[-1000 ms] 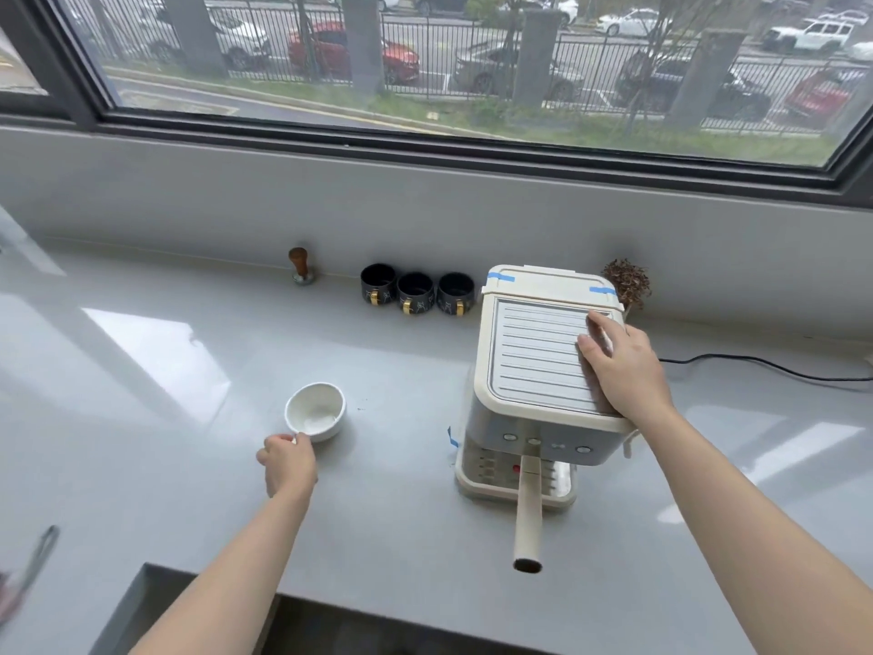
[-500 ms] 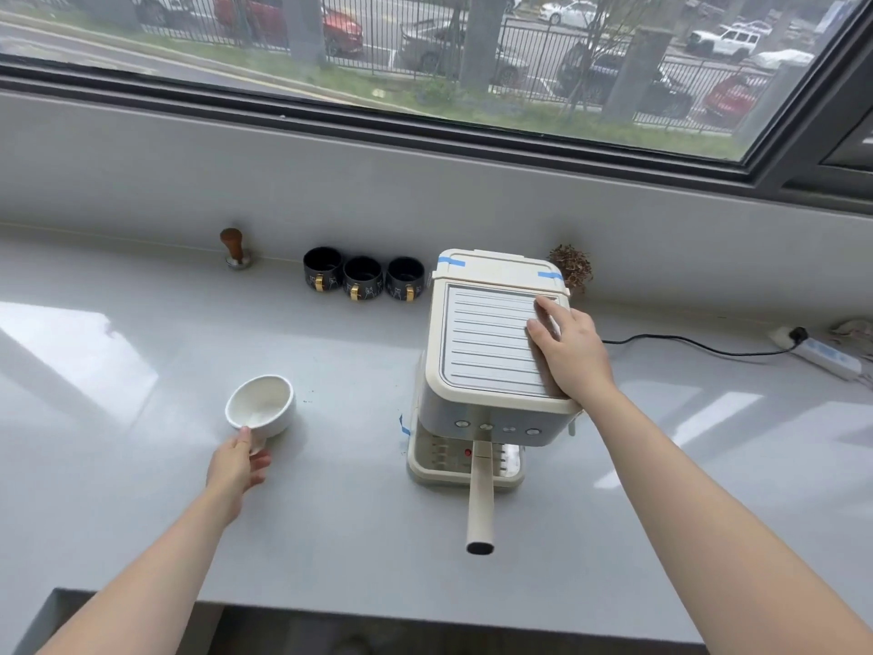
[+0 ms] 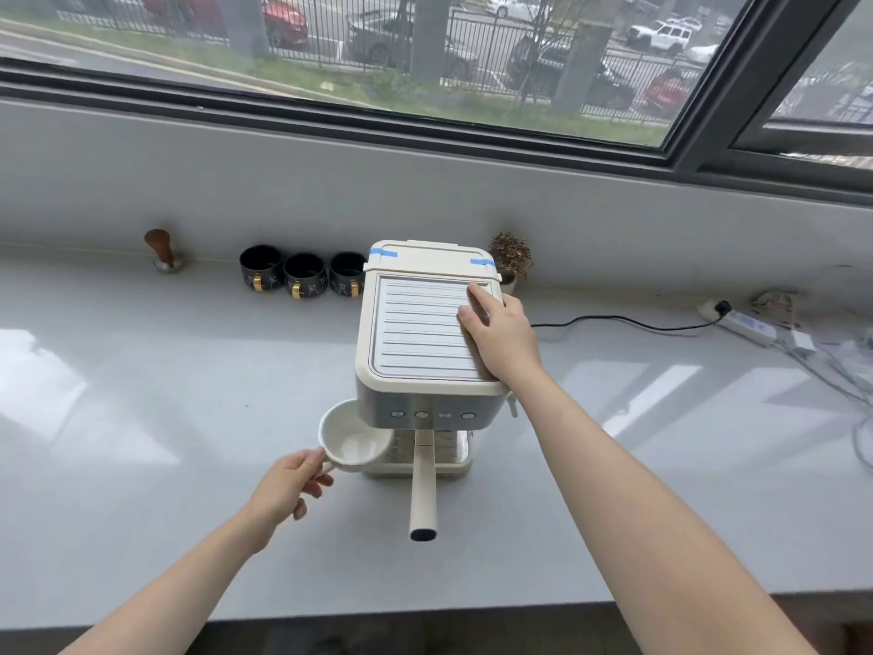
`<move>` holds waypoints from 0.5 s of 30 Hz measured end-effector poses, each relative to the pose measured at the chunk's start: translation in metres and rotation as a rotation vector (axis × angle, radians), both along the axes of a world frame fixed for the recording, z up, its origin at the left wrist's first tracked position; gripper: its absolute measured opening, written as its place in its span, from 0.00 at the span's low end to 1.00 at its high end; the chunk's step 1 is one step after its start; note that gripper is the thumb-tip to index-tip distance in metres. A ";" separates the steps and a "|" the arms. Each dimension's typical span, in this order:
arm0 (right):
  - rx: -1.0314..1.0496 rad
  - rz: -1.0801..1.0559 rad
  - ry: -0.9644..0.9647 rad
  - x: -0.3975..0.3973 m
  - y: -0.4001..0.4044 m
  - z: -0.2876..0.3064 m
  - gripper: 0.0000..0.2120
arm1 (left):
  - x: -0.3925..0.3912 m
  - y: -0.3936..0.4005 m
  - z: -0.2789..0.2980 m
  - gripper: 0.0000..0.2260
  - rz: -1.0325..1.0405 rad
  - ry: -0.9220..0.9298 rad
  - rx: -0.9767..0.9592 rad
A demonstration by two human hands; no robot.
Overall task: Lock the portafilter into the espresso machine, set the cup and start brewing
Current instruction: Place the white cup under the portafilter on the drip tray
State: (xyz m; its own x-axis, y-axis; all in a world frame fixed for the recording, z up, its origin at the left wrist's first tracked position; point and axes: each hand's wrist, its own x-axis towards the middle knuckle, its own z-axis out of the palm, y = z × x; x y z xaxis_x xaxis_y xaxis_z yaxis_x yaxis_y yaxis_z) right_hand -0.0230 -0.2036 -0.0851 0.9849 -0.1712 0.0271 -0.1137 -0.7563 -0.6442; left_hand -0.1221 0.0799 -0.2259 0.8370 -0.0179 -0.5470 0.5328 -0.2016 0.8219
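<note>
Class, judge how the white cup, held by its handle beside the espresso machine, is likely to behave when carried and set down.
The white cup looks glazed ceramic, so probably rigid and chippable against the espresso machine. It appears empty, so likely light. The left hand pinches only its handle, so it may tilt.

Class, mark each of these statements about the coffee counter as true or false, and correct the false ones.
1. The left hand holds the white cup by its handle. True.
2. The right hand presses a front button. False: it rests flat on top of the machine.
3. The portafilter handle points toward the person. True.
4. Four dark cups stand by the wall. False: there are three.
5. The tamper lies on the machine. False: it stands on the counter, left of the dark cups.
</note>
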 end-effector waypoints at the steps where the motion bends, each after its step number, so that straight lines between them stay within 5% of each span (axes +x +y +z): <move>1: 0.000 0.001 -0.001 0.000 0.000 -0.001 0.23 | 0.002 -0.007 0.000 0.15 -0.029 0.004 0.009; 15: 0.033 -0.003 -0.024 0.000 -0.002 0.000 0.23 | 0.035 -0.087 0.004 0.12 -0.226 0.018 0.038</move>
